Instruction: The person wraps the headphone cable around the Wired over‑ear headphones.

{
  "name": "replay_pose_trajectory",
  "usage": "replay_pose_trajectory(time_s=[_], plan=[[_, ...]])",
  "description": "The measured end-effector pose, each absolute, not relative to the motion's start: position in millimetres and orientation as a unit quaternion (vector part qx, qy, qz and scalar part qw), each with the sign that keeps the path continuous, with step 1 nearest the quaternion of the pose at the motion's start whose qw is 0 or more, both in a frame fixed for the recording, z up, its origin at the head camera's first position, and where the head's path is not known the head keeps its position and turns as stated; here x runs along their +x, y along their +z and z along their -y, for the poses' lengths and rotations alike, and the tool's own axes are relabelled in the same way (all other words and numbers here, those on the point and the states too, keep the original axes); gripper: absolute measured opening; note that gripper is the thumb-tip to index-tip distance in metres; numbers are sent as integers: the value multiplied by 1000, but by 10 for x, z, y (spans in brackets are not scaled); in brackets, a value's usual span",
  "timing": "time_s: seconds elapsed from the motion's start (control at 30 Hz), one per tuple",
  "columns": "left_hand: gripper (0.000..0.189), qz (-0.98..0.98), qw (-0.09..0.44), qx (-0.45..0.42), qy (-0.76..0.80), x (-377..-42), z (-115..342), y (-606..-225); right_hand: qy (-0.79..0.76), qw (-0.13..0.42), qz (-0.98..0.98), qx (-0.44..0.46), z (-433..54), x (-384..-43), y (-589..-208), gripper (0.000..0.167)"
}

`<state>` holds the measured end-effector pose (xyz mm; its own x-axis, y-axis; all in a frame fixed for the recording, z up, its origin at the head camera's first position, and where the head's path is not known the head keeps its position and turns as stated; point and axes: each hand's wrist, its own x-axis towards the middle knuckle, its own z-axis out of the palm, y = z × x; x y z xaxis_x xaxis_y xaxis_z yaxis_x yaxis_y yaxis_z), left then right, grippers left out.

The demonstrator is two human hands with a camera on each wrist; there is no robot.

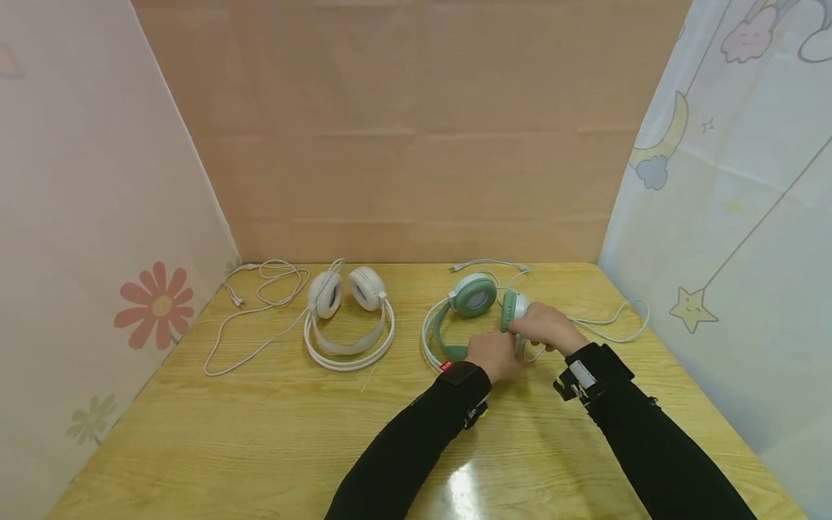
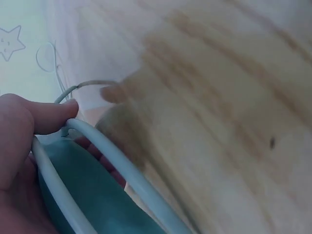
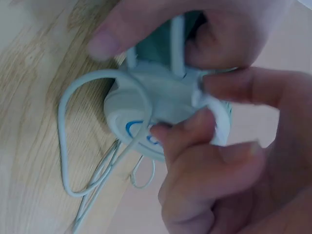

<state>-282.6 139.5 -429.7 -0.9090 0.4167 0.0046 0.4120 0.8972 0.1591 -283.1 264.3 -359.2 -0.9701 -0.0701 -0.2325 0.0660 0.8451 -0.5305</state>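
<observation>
A pair of green and white headphones [image 1: 473, 296] lies on the wooden table, right of centre. My left hand [image 1: 495, 355] grips its headband close to the right ear cup; in the left wrist view, the green band [image 2: 92, 183] and two pale rods run through that hand. At the same ear cup [image 3: 122, 109] is my right hand [image 1: 549, 325], with thumb and finger pinching the cable [image 3: 220, 119] where it meets the cup. The cable's loop [image 3: 62, 136] hangs beside the cup. Fingers partly hide the joint between cable and cup.
White headphones [image 1: 367, 289] rest to the left, their cable [image 1: 224, 339] spread out on the table [image 1: 273, 448]. More of the green pair's cable [image 1: 614, 339] lies to the right and behind. Patterned side walls and a brown back panel [image 1: 416, 144] surround the table.
</observation>
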Motion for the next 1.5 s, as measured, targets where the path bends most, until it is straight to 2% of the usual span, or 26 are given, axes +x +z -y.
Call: replay_pose_trajectory(time_s=[0.13, 0.3, 0.6, 0.73, 0.83, 0.9, 1.0, 1.13, 1.37, 1.5], plan=[[22, -974, 39, 208, 76, -2837, -1355, -4237, -314, 133, -940, -6, -2674, -2805, -3572, 28], [33, -972, 54, 219, 69, -2837, -1243, -4112, -335, 130, -933, 0, -2695, -2777, -3535, 30], [21, -961, 59, 270, 33, -2819, -992, -4005, -317, 70, -946, -3, -2777, -2780, -3618, 22], [20, -960, 30, 277, 17, -2812, -910, -3972, -307, 45, -951, -16, -2859, -2775, -3668, 20], [20, -957, -16, 289, 0, -2823, -852, -3957, -305, 42, -951, -22, -2931, -2766, -3685, 21], [21, -952, -53, 300, -14, -2844, -804, -3958, -312, 46, -949, -23, -2967, -2765, -3690, 32], [23, -946, -102, 307, -19, -2879, -721, -3960, -315, 57, -947, -23, -2998, -2785, -3698, 58], [26, -941, -136, 309, 2, -2905, -614, -3946, -309, 56, -949, -28, -3034, -2850, -3732, 83], [31, -942, -135, 305, 15, -2895, -465, -3844, -258, 6, -963, -79, -3075, -2976, -3810, 101], [31, -941, -137, 308, 14, -2916, -401, -3776, -223, 12, -971, -87, -3071, -3073, -3842, 110]])
